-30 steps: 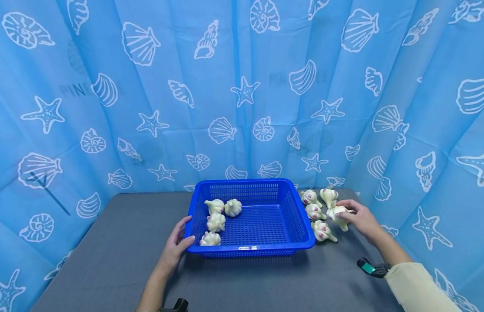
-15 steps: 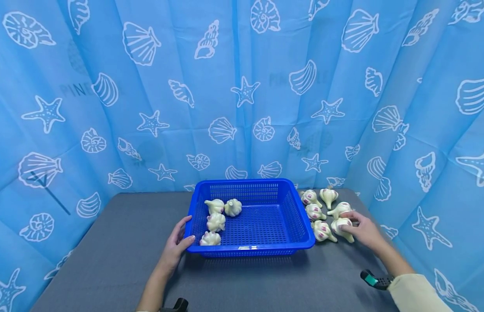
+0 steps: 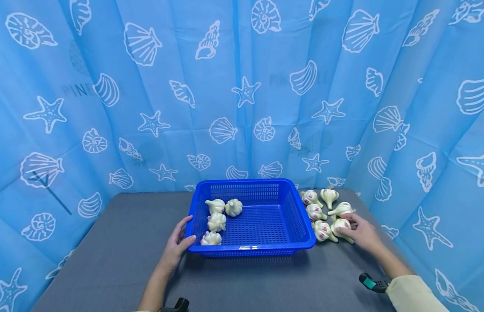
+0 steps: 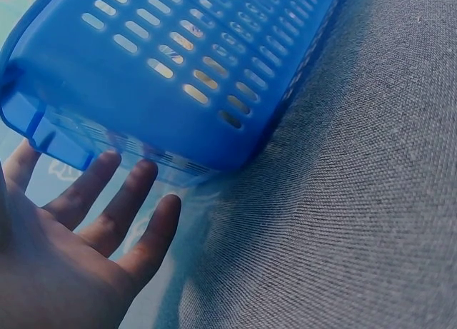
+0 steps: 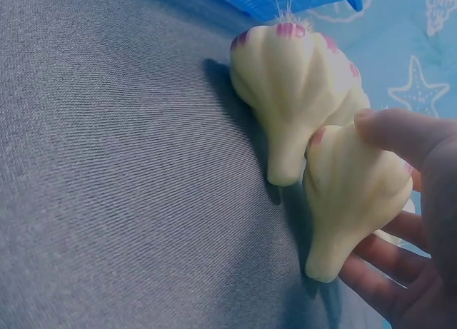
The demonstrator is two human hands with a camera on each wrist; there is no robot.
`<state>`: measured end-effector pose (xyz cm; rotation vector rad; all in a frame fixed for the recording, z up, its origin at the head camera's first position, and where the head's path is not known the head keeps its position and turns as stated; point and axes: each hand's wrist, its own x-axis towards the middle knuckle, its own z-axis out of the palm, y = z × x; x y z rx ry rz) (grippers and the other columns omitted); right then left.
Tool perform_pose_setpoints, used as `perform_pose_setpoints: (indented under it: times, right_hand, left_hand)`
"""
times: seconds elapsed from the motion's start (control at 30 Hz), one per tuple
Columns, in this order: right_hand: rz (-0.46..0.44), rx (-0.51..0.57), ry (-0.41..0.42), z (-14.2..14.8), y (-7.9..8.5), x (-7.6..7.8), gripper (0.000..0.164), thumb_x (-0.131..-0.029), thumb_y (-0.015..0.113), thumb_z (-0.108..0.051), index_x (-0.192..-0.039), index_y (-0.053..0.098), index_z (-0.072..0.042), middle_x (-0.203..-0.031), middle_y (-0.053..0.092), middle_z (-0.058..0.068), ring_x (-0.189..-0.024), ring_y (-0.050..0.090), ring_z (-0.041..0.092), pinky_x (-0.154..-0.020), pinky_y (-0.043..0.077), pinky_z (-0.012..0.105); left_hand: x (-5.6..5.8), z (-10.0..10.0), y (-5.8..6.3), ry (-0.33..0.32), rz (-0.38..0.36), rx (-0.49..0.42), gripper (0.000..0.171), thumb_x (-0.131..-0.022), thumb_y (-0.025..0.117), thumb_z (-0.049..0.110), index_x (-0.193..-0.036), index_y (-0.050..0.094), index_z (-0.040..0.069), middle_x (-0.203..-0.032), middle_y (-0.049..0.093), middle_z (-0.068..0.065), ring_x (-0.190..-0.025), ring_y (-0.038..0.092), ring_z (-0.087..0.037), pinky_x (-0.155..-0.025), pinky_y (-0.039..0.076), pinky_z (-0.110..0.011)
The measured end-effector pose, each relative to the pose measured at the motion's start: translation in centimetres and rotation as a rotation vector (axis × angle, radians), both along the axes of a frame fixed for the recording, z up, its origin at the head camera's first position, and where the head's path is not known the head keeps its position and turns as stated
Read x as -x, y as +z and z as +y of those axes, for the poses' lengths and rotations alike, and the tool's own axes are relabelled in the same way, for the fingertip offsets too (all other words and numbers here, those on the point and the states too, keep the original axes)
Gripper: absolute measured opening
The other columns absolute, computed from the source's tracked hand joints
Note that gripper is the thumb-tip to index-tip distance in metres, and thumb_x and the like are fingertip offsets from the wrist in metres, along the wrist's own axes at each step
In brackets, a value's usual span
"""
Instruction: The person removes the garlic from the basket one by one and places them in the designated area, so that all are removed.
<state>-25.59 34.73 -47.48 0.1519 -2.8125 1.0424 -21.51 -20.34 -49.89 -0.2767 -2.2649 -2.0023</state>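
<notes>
A blue plastic basket (image 3: 249,248) stands mid-table with several garlic bulbs (image 3: 216,222) along its left side. My left hand (image 3: 175,247) holds its left rim near the front corner, thumb over the edge. From the left wrist, the other fingers (image 4: 146,229) extend along the basket's outer side; the thumb is out of that view. Right of the basket, my right hand (image 3: 362,232) holds a garlic bulb (image 5: 357,186) between thumb and fingers, its stem pointing toward the front. A second garlic bulb (image 5: 285,86) rests right beside it.
More garlic bulbs (image 3: 315,212) lie in a group between the basket and my right hand. One garlic bulb (image 3: 340,209) sits just behind the held one. A grey cloth (image 3: 245,286) covers the table. A blue shell-patterned curtain (image 3: 245,108) closes off the back and sides.
My right hand has brought a garlic bulb forward, nearer the front, beside another bulb; the bulb behind it now shows. The left hand and the basket stay put.
</notes>
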Motion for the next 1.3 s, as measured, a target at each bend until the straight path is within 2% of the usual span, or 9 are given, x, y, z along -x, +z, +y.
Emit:
perform_pose_setpoints:
  times: [0.23, 0.77, 1.0, 1.2, 1.3]
  right_hand:
    - [-0.016, -0.047, -0.022, -0.1, -0.2, 0.0, 0.063, -0.086, 0.074, -0.035, -0.129, 0.051, 0.004, -0.111, 0.061, 0.029, -0.095, 0.061, 0.039, -0.066, 0.050, 0.038]
    - [0.018, -0.051, -0.022, -0.4, -0.3, -0.2, 0.061, -0.088, 0.073, -0.031, -0.130, 0.049, 0.006, -0.122, 0.055, 0.032, -0.098, 0.060, 0.043, -0.073, 0.051, 0.047]
    - [0.088, 0.004, -0.017, -0.3, -0.2, -0.6, 0.054, -0.089, 0.073, -0.023, -0.127, 0.052, 0.007, -0.117, 0.058, 0.031, -0.098, 0.061, 0.045, -0.077, 0.052, 0.050]
    - [0.169, 0.025, -0.054, -1.0, 0.7, -0.9, 0.050, -0.090, 0.070, -0.018, -0.127, 0.051, 0.010, -0.114, 0.058, 0.034, -0.100, 0.058, 0.049, -0.078, 0.050, 0.056]
    - [0.234, 0.033, -0.096, -1.6, 1.2, -1.1, 0.045, -0.091, 0.069, -0.016, -0.125, 0.053, 0.008, -0.113, 0.060, 0.032, -0.100, 0.059, 0.046, -0.077, 0.051, 0.048]
  left_hand:
    - [0.1, -0.1, -0.1, -0.002, -0.009, -0.005, 0.057, -0.097, 0.055, 0.019, -0.149, 0.033, 0.024, -0.152, 0.030, -0.024, -0.134, 0.035, -0.047, -0.100, 0.035, -0.063]
    - [0.1, -0.1, -0.2, -0.003, 0.002, 0.003, 0.057, -0.096, 0.054, 0.019, -0.149, 0.033, 0.025, -0.152, 0.031, -0.025, -0.133, 0.036, -0.047, -0.100, 0.035, -0.063]
    - [0.1, -0.1, -0.3, -0.001, 0.003, 0.004, 0.057, -0.096, 0.055, 0.019, -0.149, 0.033, 0.025, -0.151, 0.031, -0.025, -0.133, 0.037, -0.047, -0.100, 0.036, -0.063]
    - [0.1, -0.1, -0.2, 0.001, -0.004, 0.002, 0.057, -0.096, 0.055, 0.021, -0.149, 0.034, 0.025, -0.152, 0.031, -0.024, -0.133, 0.037, -0.047, -0.099, 0.036, -0.063]
    - [0.1, -0.1, -0.2, -0.001, -0.009, 0.001, 0.057, -0.096, 0.055, 0.021, -0.149, 0.034, 0.026, -0.152, 0.030, -0.023, -0.134, 0.036, -0.046, -0.100, 0.035, -0.063]
